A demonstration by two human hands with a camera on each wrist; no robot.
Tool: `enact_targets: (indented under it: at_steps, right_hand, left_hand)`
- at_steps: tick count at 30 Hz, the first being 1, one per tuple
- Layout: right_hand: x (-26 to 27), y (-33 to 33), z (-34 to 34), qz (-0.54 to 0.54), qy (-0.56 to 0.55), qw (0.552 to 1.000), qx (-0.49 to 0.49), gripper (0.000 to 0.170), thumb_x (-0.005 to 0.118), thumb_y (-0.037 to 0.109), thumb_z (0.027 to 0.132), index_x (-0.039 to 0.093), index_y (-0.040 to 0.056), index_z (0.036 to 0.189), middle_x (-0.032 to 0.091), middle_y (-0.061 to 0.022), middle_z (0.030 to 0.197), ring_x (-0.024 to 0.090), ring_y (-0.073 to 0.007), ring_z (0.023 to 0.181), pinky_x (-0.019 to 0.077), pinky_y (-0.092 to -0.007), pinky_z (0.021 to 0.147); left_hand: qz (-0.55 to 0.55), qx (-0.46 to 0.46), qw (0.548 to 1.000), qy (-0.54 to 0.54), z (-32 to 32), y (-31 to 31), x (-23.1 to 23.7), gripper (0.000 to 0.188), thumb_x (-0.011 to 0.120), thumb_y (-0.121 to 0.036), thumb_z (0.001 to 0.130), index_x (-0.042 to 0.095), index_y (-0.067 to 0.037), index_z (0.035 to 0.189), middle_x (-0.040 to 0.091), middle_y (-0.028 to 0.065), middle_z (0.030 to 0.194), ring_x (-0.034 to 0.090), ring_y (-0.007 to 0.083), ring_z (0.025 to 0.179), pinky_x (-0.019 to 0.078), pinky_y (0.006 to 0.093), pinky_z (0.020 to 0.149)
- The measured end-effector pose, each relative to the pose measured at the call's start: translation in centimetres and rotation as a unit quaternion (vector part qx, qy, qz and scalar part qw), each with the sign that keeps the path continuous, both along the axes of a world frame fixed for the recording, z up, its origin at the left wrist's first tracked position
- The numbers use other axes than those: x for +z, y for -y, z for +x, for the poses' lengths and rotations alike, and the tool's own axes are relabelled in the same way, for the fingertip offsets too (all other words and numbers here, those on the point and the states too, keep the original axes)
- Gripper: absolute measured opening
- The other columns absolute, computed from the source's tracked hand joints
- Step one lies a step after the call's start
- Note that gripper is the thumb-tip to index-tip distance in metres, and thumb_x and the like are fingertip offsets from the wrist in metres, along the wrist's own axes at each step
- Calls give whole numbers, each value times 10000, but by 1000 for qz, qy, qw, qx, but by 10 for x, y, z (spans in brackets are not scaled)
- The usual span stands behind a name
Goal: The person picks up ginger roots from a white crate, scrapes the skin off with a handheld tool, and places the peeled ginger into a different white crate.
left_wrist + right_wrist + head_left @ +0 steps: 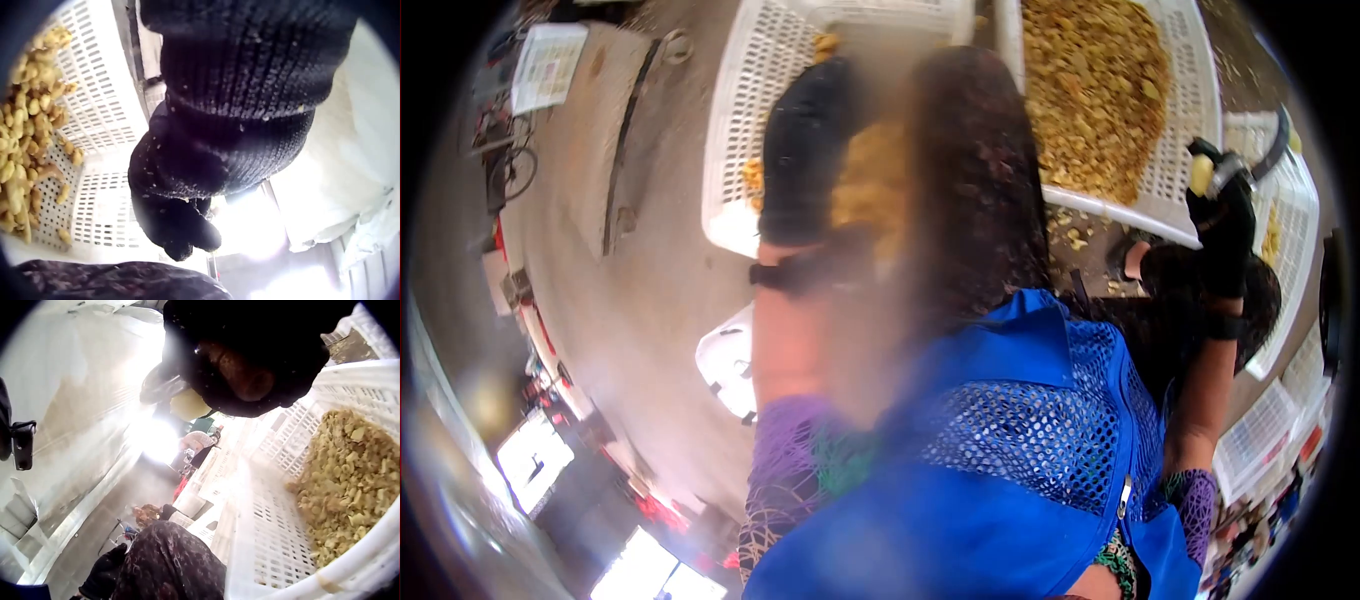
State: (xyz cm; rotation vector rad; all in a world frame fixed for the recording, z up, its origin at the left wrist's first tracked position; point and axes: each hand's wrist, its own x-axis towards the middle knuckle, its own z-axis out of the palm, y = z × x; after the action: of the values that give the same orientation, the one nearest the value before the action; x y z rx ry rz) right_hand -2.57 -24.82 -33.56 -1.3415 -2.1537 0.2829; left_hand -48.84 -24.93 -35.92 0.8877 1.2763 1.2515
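Note:
My left hand [805, 150], in a black knitted glove, hangs over the left white crate [735, 150], which holds yellow-brown ginger roots [25, 137]. Its fingers [178, 234] bend loosely in the left wrist view, with nothing visible in them. My right hand [1228, 235], gloved too, is raised at the right. It grips a curved knife [1275, 150] by a brown handle [247, 378], blade pointing up and away. A pale yellow ginger piece [1200, 173] sits at the fingertips beside the blade, also seen in the right wrist view as a ginger piece [189, 405].
Another white crate [1190, 110] holds a heap of small chopped pieces [1095, 95]. A further white crate [1290, 230] stands at the right. Dark-trousered legs [980, 160] lie between the hands. Scraps [1075, 240] litter the ground. A bicycle [518, 170] is at far left.

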Motion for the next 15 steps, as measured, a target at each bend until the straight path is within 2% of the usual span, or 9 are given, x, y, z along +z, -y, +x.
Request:
enact_targets:
  at_steps: [2,4,6,7,8,9,10,12,15]
  right_hand:
    - [-13,-1,9,-229,-358,905,-21,341,563,-79,842,614,-13,1173,642,-105,1188,587,-192,1044,453,-301,904]
    - [-4,0,0,-45,-68,997,0,341,569,-79,838,612,-19,1172,655,-99,1172,609,-183,1018,472,-282,870]
    - [-16,-1,7,-57,-165,985,19,328,580,-94,822,618,-17,1139,671,-95,1140,626,-181,1013,481,-278,860]
    - [-11,-1,2,-17,-118,992,33,332,580,-94,822,611,-15,1143,663,-96,1158,621,-182,1016,481,-279,858]
    - [-5,-2,-4,23,-71,996,46,337,581,-94,821,604,-13,1147,656,-98,1176,616,-183,1018,481,-281,855]
    - [-8,-2,-1,28,-75,996,39,337,581,-94,821,604,-13,1147,656,-98,1176,616,-183,1018,481,-281,855]
    - [-14,-3,3,-14,-140,989,49,355,587,-94,818,594,-11,1163,649,-97,1184,611,-185,1013,482,-280,849]
    - [-23,-1,11,-53,-205,976,53,374,593,-94,816,583,-9,1179,643,-97,1192,605,-187,1008,483,-279,843]
    - [-52,0,24,-32,-253,966,33,363,612,-32,852,573,-9,1212,618,-125,1213,594,-219,1060,464,-288,908]
  left_hand:
    - [-19,1,980,199,12,-15,18,287,481,-118,956,575,22,1188,653,135,1090,625,222,918,515,345,841]
    - [108,-81,982,129,16,-29,31,277,456,-117,976,594,42,1156,654,158,1067,634,228,992,528,349,862]
    - [43,-141,973,178,16,-45,62,290,472,-66,949,556,36,1207,639,134,1149,624,224,1055,504,371,952]
    - [177,-213,957,-89,45,-37,101,365,575,-52,879,536,1,1237,630,147,1137,604,240,1067,473,365,961]
    - [298,-265,849,-348,68,-27,131,487,679,-38,809,516,-33,1268,622,160,1125,584,256,1079,442,358,969]
    - [246,-206,939,-126,68,-38,130,285,670,-45,805,616,28,1075,617,123,1144,588,239,1036,451,311,922]
    - [502,-203,814,-211,82,-59,124,138,627,-77,846,625,23,940,650,117,997,624,230,883,504,317,806]
    - [342,-195,906,-155,67,-55,138,132,623,-81,849,623,20,934,648,115,981,624,229,868,506,319,795]
    - [333,-186,909,-166,59,-68,146,124,618,-86,854,621,16,924,646,113,957,623,227,847,510,321,779]
